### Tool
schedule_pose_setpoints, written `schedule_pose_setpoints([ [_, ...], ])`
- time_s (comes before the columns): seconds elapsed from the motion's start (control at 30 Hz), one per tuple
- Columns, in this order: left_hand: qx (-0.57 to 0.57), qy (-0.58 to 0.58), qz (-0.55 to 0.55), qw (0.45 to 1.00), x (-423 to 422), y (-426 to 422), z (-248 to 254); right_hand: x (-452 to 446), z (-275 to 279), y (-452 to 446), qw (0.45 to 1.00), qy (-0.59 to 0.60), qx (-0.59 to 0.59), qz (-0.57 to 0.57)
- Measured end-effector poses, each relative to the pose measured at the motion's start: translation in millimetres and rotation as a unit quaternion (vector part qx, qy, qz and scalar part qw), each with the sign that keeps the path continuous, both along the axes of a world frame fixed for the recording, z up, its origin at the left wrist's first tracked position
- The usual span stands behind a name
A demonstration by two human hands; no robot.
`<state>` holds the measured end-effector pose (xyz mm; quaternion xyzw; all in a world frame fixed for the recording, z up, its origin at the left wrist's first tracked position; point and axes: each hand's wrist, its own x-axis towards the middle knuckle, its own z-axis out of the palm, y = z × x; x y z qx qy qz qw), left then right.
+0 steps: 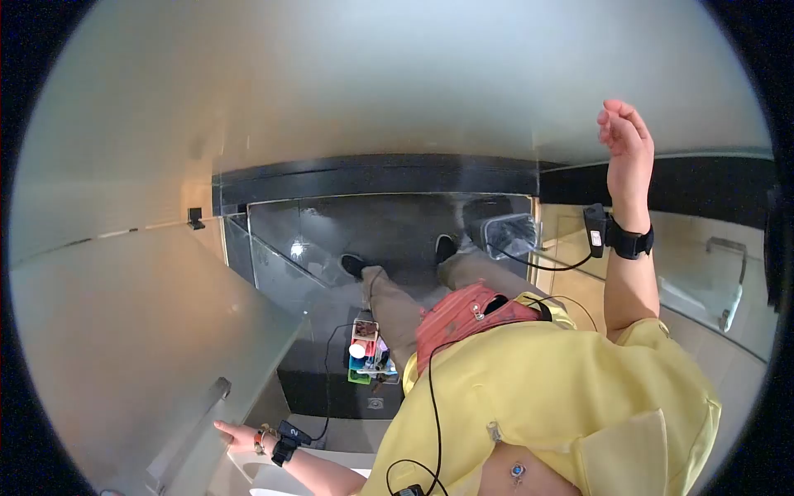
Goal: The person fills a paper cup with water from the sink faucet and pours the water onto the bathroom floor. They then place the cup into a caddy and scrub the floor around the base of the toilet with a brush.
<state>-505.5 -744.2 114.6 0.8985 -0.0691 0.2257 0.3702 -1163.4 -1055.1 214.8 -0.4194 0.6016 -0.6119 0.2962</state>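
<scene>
My left hand [238,436] is low at the left, with the thumb stretched out beside the long bar handle [186,438] of a frosted glass door [141,347]. Whether it touches the handle or the glass I cannot tell; its other fingers are partly hidden. Raised at the upper right, my right hand [626,131] is loosely curled in front of a glass panel [463,83], with nothing visible in it. Each wrist wears a black strap with a small cabled device [595,230].
By my leg, a caddy [359,376] with bottles and other items sits on a dark ledge. A clear plastic-lined bin [509,234] stands on the wet dark floor [331,223] near my foot. A dark sill [372,174] runs under the glass. Another bar handle [738,281] is at right.
</scene>
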Motion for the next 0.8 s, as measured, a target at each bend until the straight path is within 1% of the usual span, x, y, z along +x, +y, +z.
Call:
schedule_pose_setpoints([
  [0.03, 0.0, -0.001, -0.011, 1.0, -14, -10, 1, -28, -6, 13, 0.999, -0.033, 0.019, -0.014],
  [0.1, -0.017, -0.005, -0.028, 0.999, -40, -32, 1, -68, -28, 41, 0.996, -0.054, 0.071, -0.027],
  [0.13, 0.018, 0.062, -0.007, 0.998, -55, -44, 12, -78, -42, 58, 0.99, -0.055, 0.124, -0.034],
  [0.17, 0.018, 0.059, -0.019, 0.998, -56, -48, 10, -88, -56, 73, 0.981, -0.016, 0.193, -0.004],
  [0.2, 0.057, 0.075, -0.017, 0.995, -51, -51, 3, -98, -78, 94, 0.976, -0.019, 0.217, 0.022],
  [0.23, 0.094, 0.089, -0.016, 0.991, -50, -56, 0, -105, -96, 117, 0.966, -0.035, 0.254, 0.018],
  [0.27, 0.087, 0.03, -0.049, 0.995, -73, -70, 11, -111, -113, 144, 0.952, -0.031, 0.305, 0.021],
  [0.3, 0.084, 0.032, -0.067, 0.994, -78, -78, 18, -114, -122, 174, 0.934, -0.047, 0.354, 0.026],
  [0.37, 0.041, 0.045, -0.14, 0.988, -61, -83, 28, -102, -139, 249, 0.905, -0.065, 0.418, -0.047],
  [0.4, 0.014, 0.026, -0.204, 0.979, -34, -81, 10, -107, -160, 292, 0.895, -0.059, 0.438, -0.066],
  [0.47, 0.001, 0.033, -0.228, 0.973, -40, -92, 12, -100, -188, 368, 0.839, -0.044, 0.528, -0.122],
  [0.5, -0.014, 0.037, -0.24, 0.97, -41, -101, 12, -97, -206, 407, 0.814, -0.075, 0.559, -0.14],
  [0.53, -0.04, 0.04, -0.214, 0.975, -36, -109, 1, -88, -217, 440, 0.804, -0.108, 0.562, -0.162],
  [0.57, -0.037, 0.038, -0.226, 0.973, -33, -115, -3, -82, -226, 471, 0.8, -0.116, 0.563, -0.17],
  [0.63, -0.027, -0.004, -0.244, 0.969, -38, -134, -10, -72, -236, 510, 0.766, -0.148, 0.613, -0.126],
  [0.67, -0.064, -0.044, -0.277, 0.958, -71, -140, 6, -65, -240, 524, 0.768, -0.152, 0.608, -0.132],
  [0.7, -0.067, -0.043, -0.281, 0.956, -64, -150, 0, -61, -241, 530, 0.758, -0.111, 0.631, -0.122],
  [0.73, -0.019, -0.022, -0.267, 0.963, -48, -164, -12, -58, -241, 529, 0.747, -0.069, 0.653, -0.11],
  [0.77, 0.028, -0.001, -0.252, 0.967, -40, -173, -19, -57, -242, 526, 0.748, -0.07, 0.65, -0.112],
  [0.8, 0.034, 0.03, -0.237, 0.97, -64, -182, -4, -54, -242, 521, 0.782, -0.035, 0.613, -0.102],
])
